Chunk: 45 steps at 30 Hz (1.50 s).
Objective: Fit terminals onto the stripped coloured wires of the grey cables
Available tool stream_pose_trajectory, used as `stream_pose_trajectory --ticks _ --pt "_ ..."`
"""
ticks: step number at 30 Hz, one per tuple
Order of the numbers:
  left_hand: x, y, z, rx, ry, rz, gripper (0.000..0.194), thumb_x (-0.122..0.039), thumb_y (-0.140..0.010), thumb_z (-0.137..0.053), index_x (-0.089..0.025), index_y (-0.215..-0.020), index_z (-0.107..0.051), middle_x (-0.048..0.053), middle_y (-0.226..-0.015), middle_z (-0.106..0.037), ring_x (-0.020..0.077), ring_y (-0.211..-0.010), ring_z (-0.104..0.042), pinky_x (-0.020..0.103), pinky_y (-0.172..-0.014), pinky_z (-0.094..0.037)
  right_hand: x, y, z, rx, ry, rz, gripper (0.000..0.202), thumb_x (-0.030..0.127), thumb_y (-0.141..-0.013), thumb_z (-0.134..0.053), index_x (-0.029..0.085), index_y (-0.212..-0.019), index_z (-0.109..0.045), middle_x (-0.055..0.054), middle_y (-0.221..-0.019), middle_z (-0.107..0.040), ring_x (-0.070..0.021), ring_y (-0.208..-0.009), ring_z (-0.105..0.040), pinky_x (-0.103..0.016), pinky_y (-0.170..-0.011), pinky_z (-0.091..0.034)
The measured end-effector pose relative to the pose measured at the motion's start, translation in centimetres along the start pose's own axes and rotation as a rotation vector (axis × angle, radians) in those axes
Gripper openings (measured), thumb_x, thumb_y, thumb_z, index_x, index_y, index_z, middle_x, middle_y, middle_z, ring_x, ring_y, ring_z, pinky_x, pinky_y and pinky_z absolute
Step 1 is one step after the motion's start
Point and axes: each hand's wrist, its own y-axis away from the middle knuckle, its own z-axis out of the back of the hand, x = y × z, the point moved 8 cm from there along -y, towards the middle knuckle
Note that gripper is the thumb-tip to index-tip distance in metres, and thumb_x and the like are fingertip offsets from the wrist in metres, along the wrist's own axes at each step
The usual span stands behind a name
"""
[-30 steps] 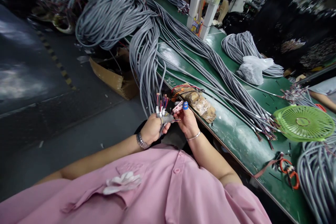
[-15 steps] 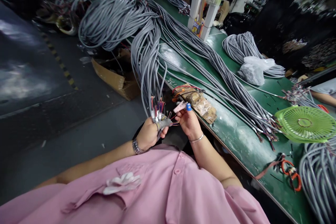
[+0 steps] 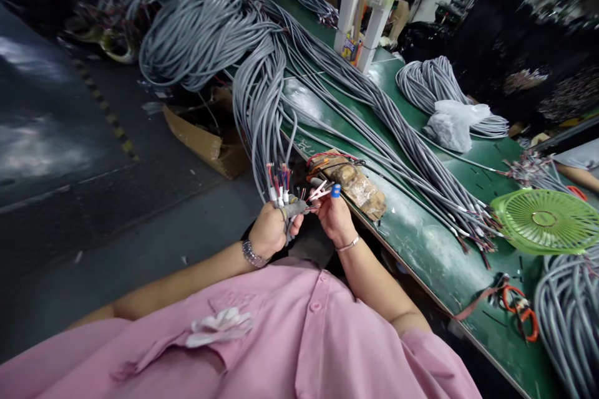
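My left hand (image 3: pixel 270 230) is closed round the ends of several grey cables (image 3: pixel 262 93), whose stripped ends show white sleeves and thin coloured wires (image 3: pixel 279 181). One grey cable end points right across that hand, its fine wires fanned out. Close beside it, my right hand (image 3: pixel 334 217) pinches a small pale pink tool (image 3: pixel 319 191) at these wires. Blue tape (image 3: pixel 336 190) is wrapped round one of its fingertips. A tape-wrapped block (image 3: pixel 358 184) lies on the table edge just beyond my right hand.
Long grey cables cross the green table (image 3: pixel 416 230). A green fan (image 3: pixel 543 219), orange-handled scissors (image 3: pixel 519 308) and a plastic bag (image 3: pixel 452 124) lie on the right. A cardboard box (image 3: pixel 206 140) stands below at the left. Another person's arm (image 3: pixel 580 176) shows at the right edge.
My left hand has shifted slightly right with the cables, closer to my right hand. The pink tool has turned, and its two arms now show apart near the wires.
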Motion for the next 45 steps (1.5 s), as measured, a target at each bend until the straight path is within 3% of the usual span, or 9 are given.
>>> stream_pose_trajectory --ticks 4,9,17,24,32,40,45 --pt "0.4 0.1 0.3 -0.025 -0.016 0.020 0.020 -0.027 -0.070 -0.069 -0.016 -0.061 -0.056 -0.003 -0.044 -0.054 0.0078 -0.033 -0.043 0.019 -0.033 -0.032 -0.6 -0.4 -0.8 0.014 -0.147 -0.102 0.046 0.063 -0.083 -0.055 0.019 -0.090 -0.065 0.002 -0.070 -0.055 -0.0078 -0.051 -0.035 -0.021 -0.051 -0.041" --pt "1.1 0.0 0.6 -0.037 -0.056 0.046 0.020 -0.026 -0.070 -0.069 -0.016 -0.059 -0.055 -0.003 -0.043 -0.054 0.0075 -0.033 -0.043 0.019 -0.033 -0.031 -0.3 -0.6 -0.3 -0.106 -0.191 -0.043 0.039 0.057 -0.084 -0.060 0.018 -0.080 -0.064 0.002 -0.066 -0.054 -0.0081 -0.052 -0.039 -0.020 -0.050 -0.039" --pt "0.8 0.7 0.8 -0.029 -0.066 0.031 0.021 -0.028 -0.071 -0.068 -0.015 -0.059 -0.056 -0.002 -0.044 -0.054 0.0079 -0.033 -0.043 0.019 -0.033 -0.032 -0.8 0.4 0.0 -0.053 -0.180 -0.127 0.055 0.072 -0.079 -0.051 0.019 -0.084 -0.063 -0.002 -0.077 -0.063 -0.0106 -0.059 -0.049 -0.022 -0.053 -0.043" --pt "-0.2 0.9 0.6 -0.017 -0.030 -0.004 0.022 -0.030 -0.071 -0.069 -0.016 -0.060 -0.056 -0.003 -0.043 -0.053 0.0080 -0.032 -0.042 0.020 -0.033 -0.032 0.8 0.6 -0.2 -0.071 -0.094 -0.029 0.029 0.045 -0.078 -0.071 0.018 -0.088 -0.066 0.002 -0.075 -0.059 -0.0071 -0.060 -0.049 -0.018 -0.056 -0.046" --pt "-0.2 -0.1 0.6 -0.033 0.009 0.020 0.019 -0.028 -0.071 -0.069 -0.015 -0.061 -0.059 -0.002 -0.044 -0.054 0.0082 -0.034 -0.043 0.020 -0.033 -0.032 0.9 1.1 0.3 -0.208 0.011 -0.082 0.034 0.050 -0.076 -0.070 0.017 -0.077 -0.063 0.002 -0.068 -0.059 -0.0065 -0.054 -0.048 -0.018 -0.049 -0.046" --pt "0.3 -0.3 0.4 -0.053 -0.022 0.085 0.022 -0.031 -0.065 -0.072 -0.015 -0.060 -0.057 -0.002 -0.042 -0.053 0.0081 -0.031 -0.043 0.019 -0.031 -0.029 1.1 1.1 -0.1 -0.162 -0.020 -0.080 0.032 0.045 -0.081 -0.063 0.018 -0.096 -0.069 -0.003 -0.084 -0.070 -0.0100 -0.066 -0.058 -0.020 -0.058 -0.049" --pt "0.5 -0.3 0.1 -0.042 -0.046 0.098 0.024 -0.029 -0.066 -0.071 -0.016 -0.054 -0.055 -0.001 -0.040 -0.052 0.0076 -0.031 -0.042 0.019 -0.031 -0.029 1.0 0.8 0.1 -0.183 -0.037 -0.061 0.026 0.040 -0.082 -0.061 0.018 -0.092 -0.070 -0.005 -0.089 -0.072 -0.0123 -0.070 -0.060 -0.022 -0.059 -0.048"
